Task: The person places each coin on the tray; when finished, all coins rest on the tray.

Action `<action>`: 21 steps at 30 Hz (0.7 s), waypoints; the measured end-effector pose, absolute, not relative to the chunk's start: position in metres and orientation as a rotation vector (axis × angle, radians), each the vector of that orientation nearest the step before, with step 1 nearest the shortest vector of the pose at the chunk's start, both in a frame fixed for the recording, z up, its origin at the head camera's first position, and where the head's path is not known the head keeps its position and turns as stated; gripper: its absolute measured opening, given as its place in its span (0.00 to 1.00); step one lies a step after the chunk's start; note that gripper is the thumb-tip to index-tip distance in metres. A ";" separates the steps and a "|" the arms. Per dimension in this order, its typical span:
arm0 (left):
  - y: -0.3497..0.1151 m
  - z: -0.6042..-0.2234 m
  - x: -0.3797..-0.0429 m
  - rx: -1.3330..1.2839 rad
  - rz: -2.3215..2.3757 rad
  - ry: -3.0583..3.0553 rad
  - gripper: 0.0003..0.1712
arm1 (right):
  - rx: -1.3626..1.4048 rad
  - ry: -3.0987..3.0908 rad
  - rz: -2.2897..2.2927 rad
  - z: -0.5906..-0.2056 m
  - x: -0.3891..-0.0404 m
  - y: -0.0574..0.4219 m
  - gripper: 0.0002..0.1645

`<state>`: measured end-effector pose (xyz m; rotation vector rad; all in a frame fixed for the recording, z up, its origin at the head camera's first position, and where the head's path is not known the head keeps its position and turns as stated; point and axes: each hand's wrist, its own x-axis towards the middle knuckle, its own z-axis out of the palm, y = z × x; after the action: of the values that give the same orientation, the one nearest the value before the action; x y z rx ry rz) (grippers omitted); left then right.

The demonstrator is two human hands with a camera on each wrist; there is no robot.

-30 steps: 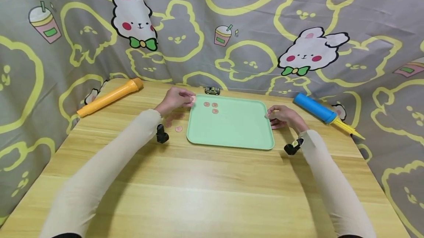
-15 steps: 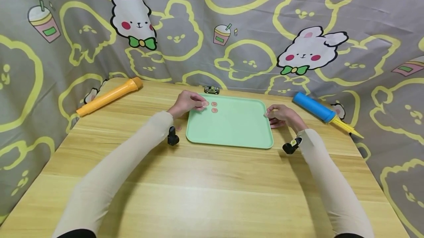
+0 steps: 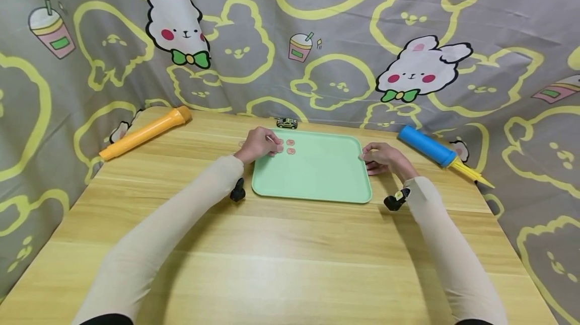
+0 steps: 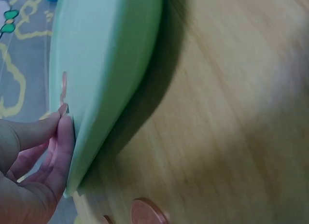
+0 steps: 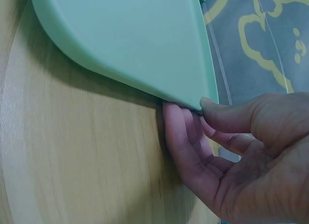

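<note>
On the bench [image 3: 272,259] sits a green tray [image 3: 321,179], gripped at one edge by the right hand [image 3: 380,158], where a tug could jolt its contents; the left hand [image 3: 257,145] pinches a copper coin [image 4: 63,108] just beside the laid coins [image 3: 291,151], which careless lowering might nudge.

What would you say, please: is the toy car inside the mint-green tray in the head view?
No, the toy car stands on the wooden table, just beyond the far rim of the mint-green tray.
</note>
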<state>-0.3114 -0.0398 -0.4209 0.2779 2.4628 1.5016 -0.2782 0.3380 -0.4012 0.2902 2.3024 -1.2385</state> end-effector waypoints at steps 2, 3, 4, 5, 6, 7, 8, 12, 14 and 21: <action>-0.038 -0.421 -0.311 0.280 1.478 2.496 0.06 | 0.294 2.309 -1.236 -0.401 -0.278 0.337 0.15; -0.037 -0.421 -0.311 0.285 1.461 2.516 0.06 | 0.296 2.310 -1.236 -0.402 -0.278 0.337 0.15; -0.036 -0.421 -0.310 0.291 1.437 2.544 0.05 | 0.297 2.312 -1.238 -0.402 -0.278 0.337 0.15; -0.035 -0.421 -0.310 0.294 1.408 2.571 0.05 | 0.301 2.314 -1.238 -0.402 -0.278 0.336 0.15; -0.034 -0.421 -0.309 0.293 1.375 2.599 0.05 | 0.304 2.315 -1.237 -0.403 -0.279 0.336 0.15; -0.033 -0.421 -0.309 0.294 1.344 2.625 0.05 | 0.308 2.316 -1.239 -0.403 -0.279 0.336 0.15; -0.032 -0.420 -0.309 0.296 1.317 2.647 0.06 | 0.312 2.317 -1.239 -0.404 -0.279 0.337 0.15; -0.030 -0.420 -0.308 0.300 1.249 2.695 0.09 | 0.321 2.319 -1.231 -0.405 -0.280 0.337 0.14; -0.031 -0.419 -0.308 0.308 1.242 2.695 0.10 | 0.322 2.320 -1.229 -0.405 -0.280 0.337 0.14; -0.030 -0.420 -0.308 0.310 1.224 2.704 0.10 | 0.325 2.310 -1.248 -0.405 -0.280 0.338 0.15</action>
<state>-0.3080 -0.0301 -0.4198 0.3103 2.7043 1.2237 -0.2799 0.3381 -0.4051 0.3246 2.3097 -1.2477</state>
